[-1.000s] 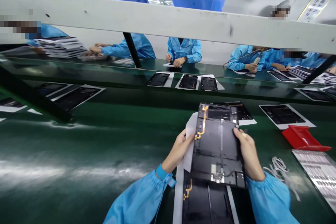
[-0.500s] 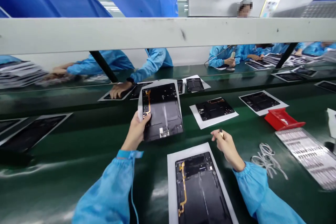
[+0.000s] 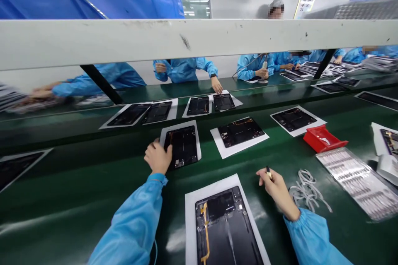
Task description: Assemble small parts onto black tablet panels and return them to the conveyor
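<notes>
My left hand (image 3: 158, 155) is at the left edge of a tablet housing (image 3: 183, 145) that lies on white sheet on the green work surface. Its fingers are apart, and the thumb is over the housing's edge. My right hand (image 3: 276, 188) is closed around a small stick-like tool (image 3: 268, 172) with a dark end and a pale gold part; the rest is hidden in the palm. Directly before me, another tablet housing (image 3: 228, 232) with an orange flex cable (image 3: 205, 232) rests on white paper (image 3: 190, 219), between my forearms.
Right of my right hand lie white cords (image 3: 307, 190), a red bin (image 3: 323, 137) and a clear tray of small parts (image 3: 357, 182). More housings (image 3: 241, 131) lie farther back. A white beam (image 3: 199, 37) crosses above. A co-worker's hand (image 3: 217, 85) touches a housing opposite.
My left hand has lowered the tablet housing onto the surface and loosened its fingers. My right hand still holds the small tool. The co-worker opposite has moved a hand rightward to another housing.
</notes>
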Available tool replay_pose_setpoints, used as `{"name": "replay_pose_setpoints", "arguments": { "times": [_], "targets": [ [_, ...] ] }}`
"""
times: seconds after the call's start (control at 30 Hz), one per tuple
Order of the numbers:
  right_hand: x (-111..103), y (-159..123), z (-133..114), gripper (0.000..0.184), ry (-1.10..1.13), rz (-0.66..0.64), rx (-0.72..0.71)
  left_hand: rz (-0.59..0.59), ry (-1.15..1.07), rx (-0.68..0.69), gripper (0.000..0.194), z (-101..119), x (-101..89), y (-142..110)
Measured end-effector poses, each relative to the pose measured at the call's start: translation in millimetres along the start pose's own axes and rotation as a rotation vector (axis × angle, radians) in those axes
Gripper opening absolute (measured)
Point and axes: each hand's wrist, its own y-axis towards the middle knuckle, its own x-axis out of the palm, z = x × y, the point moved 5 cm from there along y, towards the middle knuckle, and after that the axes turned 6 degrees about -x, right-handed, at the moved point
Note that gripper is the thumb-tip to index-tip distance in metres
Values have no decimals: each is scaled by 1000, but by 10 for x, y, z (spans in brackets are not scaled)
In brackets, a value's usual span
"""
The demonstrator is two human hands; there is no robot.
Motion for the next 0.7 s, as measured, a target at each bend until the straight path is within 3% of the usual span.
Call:
{"name": "replay_pose_setpoints", "arguments": {
  "times": [0.13,0.23,0.3,0.53,0.7],
  "targets": [
    [42,-37,16,40,-30,-27,-34,-178,43,108,45,371,636,-302],
    [59,-54,7,40,-41,-34,-57,-284,37,87,33,541,1119,-456],
    [52,-54,9,41,-42,-29,-68,-326,4,54,29,589,1314,-518],
    [15,0,129,41,19,5,-42,-476,-310,-98,28,608,1523,-655],
    [59,12,201,45,105,14,31,-610,-632,-266,30,762,1692,-831]
  ]
}}
